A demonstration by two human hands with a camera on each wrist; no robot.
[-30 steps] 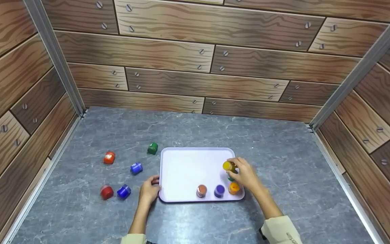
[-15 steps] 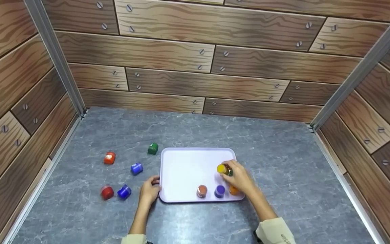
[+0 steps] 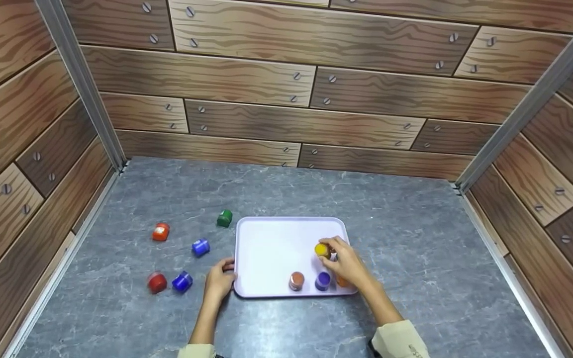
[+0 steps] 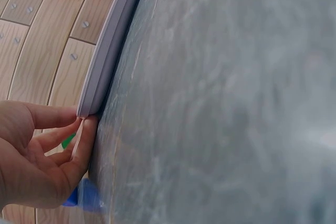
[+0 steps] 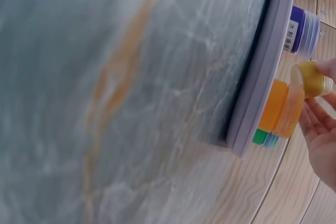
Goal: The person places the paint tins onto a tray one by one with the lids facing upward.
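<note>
My right hand (image 3: 348,263) pinches a yellow paint jar (image 3: 322,249) between thumb and fingers, over the right part of the lilac tray (image 3: 271,248). In the right wrist view the yellow jar (image 5: 311,79) is held just above an orange jar (image 5: 278,108). My left hand (image 3: 219,281) grips the tray's left edge; the left wrist view has thumb and fingers at the rim (image 4: 97,85). A brown-orange jar (image 3: 296,281) and a purple jar (image 3: 323,281) stand along the tray's near side. A green jar (image 5: 261,137) shows beyond the orange one; my right hand hides it in the head view.
Left of the tray, loose jars lie on the grey marbled table: green (image 3: 225,218), orange-red (image 3: 161,231), blue (image 3: 200,247), dark blue (image 3: 182,281) and red (image 3: 157,282). Wood-patterned walls (image 3: 246,114) enclose the table at the back and both sides.
My right hand has moved left and slightly down with the yellow jar, from the tray's right edge further inward, now covering more of the orange jar. The left hand has stayed put.
</note>
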